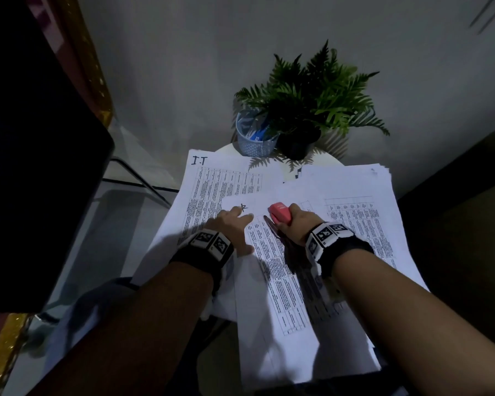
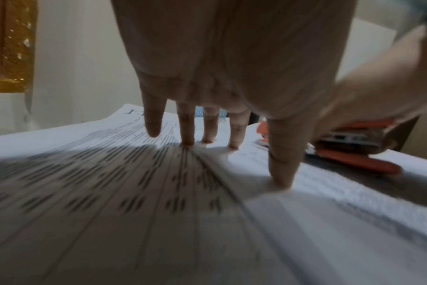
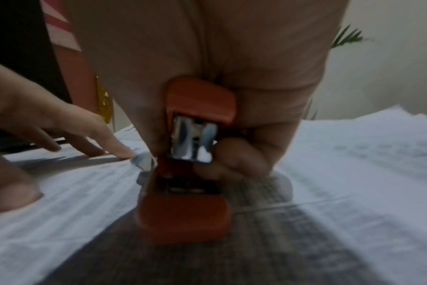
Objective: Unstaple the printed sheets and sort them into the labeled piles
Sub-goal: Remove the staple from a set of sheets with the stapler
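Note:
A stapled set of printed sheets [image 1: 272, 270] lies in front of me over other paper piles. My left hand [image 1: 235, 224] presses its straight fingers [image 2: 187, 135] flat on the set's upper left part. My right hand [image 1: 295, 221] grips a small red stapler [image 1: 280, 213], whose tail end rests on the sheet [image 3: 183, 217] near the top corner. The stapler's metal magazine [image 3: 195, 140] shows between the curled fingers. A pile labeled "I.T" [image 1: 212, 181] lies at the left. Another pile of printed sheets [image 1: 355, 201] lies at the right.
A small round white table [image 1: 283, 164] carries the papers. At its back stand a blue mesh cup [image 1: 253, 135] and a potted fern [image 1: 306, 110]. A large dark object [image 1: 35, 138] fills the left side. A grey wall rises behind.

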Demonstrator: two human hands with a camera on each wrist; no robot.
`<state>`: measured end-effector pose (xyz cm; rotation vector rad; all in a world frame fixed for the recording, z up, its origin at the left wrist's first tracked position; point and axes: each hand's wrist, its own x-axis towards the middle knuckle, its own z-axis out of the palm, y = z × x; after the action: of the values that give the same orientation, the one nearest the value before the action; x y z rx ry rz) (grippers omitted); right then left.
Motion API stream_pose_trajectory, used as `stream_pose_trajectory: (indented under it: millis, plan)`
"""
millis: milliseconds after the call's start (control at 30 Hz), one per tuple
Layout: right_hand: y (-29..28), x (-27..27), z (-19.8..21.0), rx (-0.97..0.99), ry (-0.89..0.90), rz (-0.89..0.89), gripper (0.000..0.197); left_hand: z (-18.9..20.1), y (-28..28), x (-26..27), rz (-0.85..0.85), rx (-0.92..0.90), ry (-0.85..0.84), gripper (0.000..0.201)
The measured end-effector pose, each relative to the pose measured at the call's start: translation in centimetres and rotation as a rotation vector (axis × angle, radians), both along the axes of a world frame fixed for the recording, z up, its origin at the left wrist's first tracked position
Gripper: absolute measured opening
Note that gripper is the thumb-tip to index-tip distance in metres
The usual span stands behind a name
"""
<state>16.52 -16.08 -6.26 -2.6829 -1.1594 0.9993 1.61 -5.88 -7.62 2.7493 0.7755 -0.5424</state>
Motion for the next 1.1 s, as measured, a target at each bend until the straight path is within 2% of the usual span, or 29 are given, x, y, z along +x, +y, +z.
stream_pose_trajectory:
  millis: [67, 200, 367, 533, 800, 967, 1100]
  plan:
    - [-0.9, 0.8, 0.5, -0.003, -0.037, -0.017, 0.043, 0.4, -0.1, 0.8, 0.027, 0.01, 0.023, 0.078]
    - [-1.5, 1.5, 0.7, 0.009, -0.075, -0.024, 0.04, 0.6, -1.2, 2.3, 0.041, -0.007, 0.158, 0.093]
    - [-0.2, 1.4, 0.0, 0.042, -0.054, -0.049, 0.04, 0.0, -1.7, 2.6, 0.051, 0.035, 0.127, 0.099]
    - [0.1, 1.3, 0.1, 0.038, -0.057, -0.039, 0.04, 0.2, -1.3, 2.9, -0.009, 0.019, 0.184, 0.102]
    - [0.0, 1.2, 0.0, 0.057, -0.06, -0.045, 0.04, 0.4, -1.3, 3.4, -0.009, -0.009, 0.206, 0.104]
    - [0.3, 1.3, -0.5, 0.081, -0.026, -0.129, 0.039, 0.5, -1.2, 3.5, -0.015, -0.024, 0.216, 0.104]
    - [0.5, 1.5, -0.3, 0.056, -0.032, -0.088, 0.04, 0.4, -1.2, 3.5, 0.002, -0.034, 0.222, 0.105]
